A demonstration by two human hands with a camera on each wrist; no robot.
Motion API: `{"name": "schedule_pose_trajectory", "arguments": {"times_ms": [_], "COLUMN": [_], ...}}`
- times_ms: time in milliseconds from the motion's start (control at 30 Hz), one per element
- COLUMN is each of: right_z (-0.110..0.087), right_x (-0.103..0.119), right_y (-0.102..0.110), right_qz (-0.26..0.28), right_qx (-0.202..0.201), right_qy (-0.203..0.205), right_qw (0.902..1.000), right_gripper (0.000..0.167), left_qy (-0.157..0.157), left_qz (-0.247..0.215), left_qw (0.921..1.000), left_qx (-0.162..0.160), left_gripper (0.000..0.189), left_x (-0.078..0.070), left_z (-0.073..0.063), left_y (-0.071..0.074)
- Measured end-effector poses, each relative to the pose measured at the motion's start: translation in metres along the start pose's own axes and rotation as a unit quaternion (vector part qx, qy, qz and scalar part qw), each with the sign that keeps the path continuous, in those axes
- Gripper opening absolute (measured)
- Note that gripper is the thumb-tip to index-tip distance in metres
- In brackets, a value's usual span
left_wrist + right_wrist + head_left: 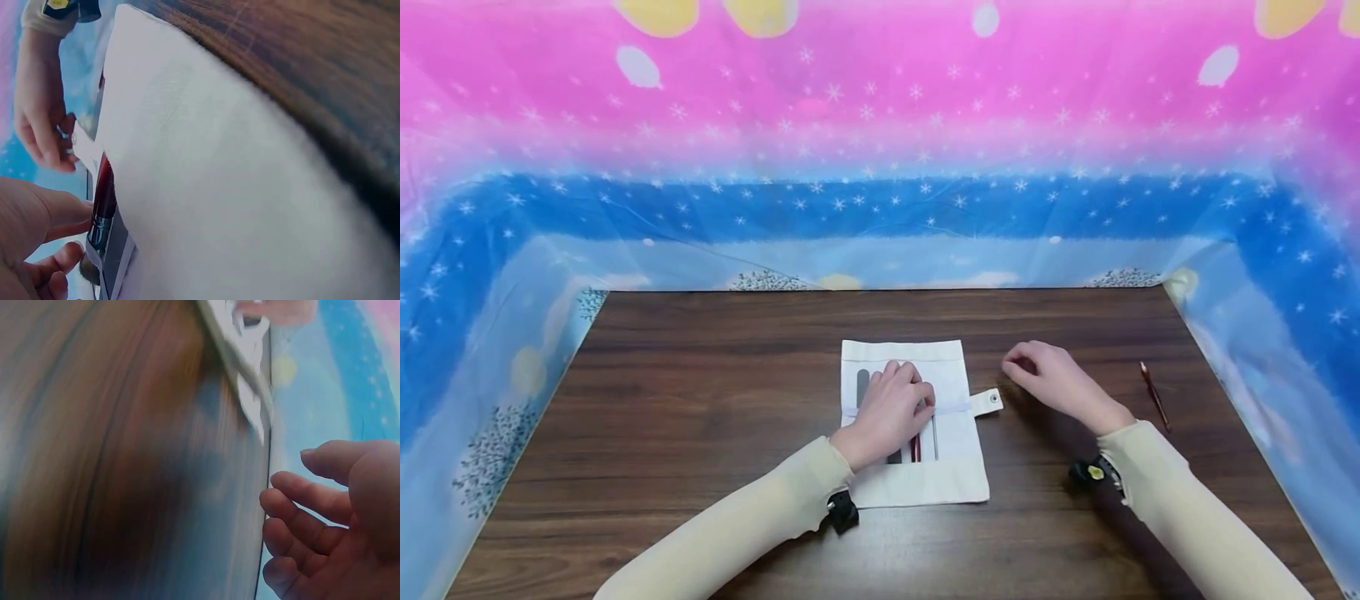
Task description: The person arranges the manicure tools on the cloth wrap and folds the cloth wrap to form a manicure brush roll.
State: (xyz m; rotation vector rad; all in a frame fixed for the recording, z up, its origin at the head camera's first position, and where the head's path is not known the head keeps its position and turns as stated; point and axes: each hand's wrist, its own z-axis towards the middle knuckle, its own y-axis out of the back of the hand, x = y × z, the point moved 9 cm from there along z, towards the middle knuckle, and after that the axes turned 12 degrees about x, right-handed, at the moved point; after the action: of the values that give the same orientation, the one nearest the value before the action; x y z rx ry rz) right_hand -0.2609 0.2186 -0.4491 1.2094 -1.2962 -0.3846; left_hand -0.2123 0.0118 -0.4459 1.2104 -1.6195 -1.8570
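1. The white cloth case (917, 485) lies unfolded at the middle of the worktop (700, 350), its snap tab (987, 402) pointing right.
2. In it, side by side, are a grey flat tool (862, 386) at the left, a dark red brush (916, 450) and a thin metal rod (936, 442). A pale band (952, 408) crosses the middle, probably to keep them in line; the near fold covers their near ends, likely to stop them sliding out.
3. The left hand (891, 408) lies over the tools, perhaps there to steady them. Its grip is loosely spread: thumb and fingers bend beside the brush with a gap between. Whether they press on it, I cannot tell.
4. The right hand (1052, 379) hovers just right of the tab, its grip loosely curved around nothing.
5. Farther right, a slim brown stick (1155, 396) lies apart from the case, within easy reach of that hand.
6. A patterned cloth (820, 200) walls the far, left and right sides.
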Motion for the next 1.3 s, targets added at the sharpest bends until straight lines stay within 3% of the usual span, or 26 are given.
{"name": "schedule_pose_trajectory", "arguments": {"times_ms": [367, 700, 933, 1300], "right_z": [-0.056, -0.094, -0.105, -0.101], "right_x": [-0.071, -0.136, -0.163, -0.171], "right_y": [0.044, 0.078, 0.078, 0.069], "right_qz": [-0.054, -0.076, -0.076, -0.076], "right_qx": [-0.039, -0.08, -0.014, 0.036], "right_qy": [-0.061, -0.121, -0.182, -0.198], "right_qw": [0.9959, 0.9865, 0.9803, 0.9767], "right_gripper": [0.023, 0.024, 0.032, 0.028], "left_qy": [-0.004, -0.003, 0.002, 0.02], "left_qz": [-0.007, 0.011, 0.014, 0.027], "left_qw": [0.9999, 0.9999, 0.9999, 0.9992], "left_qx": [0.011, 0.01, 0.006, 0.02], "left_gripper": [0.009, 0.007, 0.008, 0.008], "left_x": [-0.004, -0.005, -0.005, -0.007], "left_z": [0.003, 0.003, 0.004, 0.007], "left_y": [-0.004, -0.005, -0.003, -0.004]}}
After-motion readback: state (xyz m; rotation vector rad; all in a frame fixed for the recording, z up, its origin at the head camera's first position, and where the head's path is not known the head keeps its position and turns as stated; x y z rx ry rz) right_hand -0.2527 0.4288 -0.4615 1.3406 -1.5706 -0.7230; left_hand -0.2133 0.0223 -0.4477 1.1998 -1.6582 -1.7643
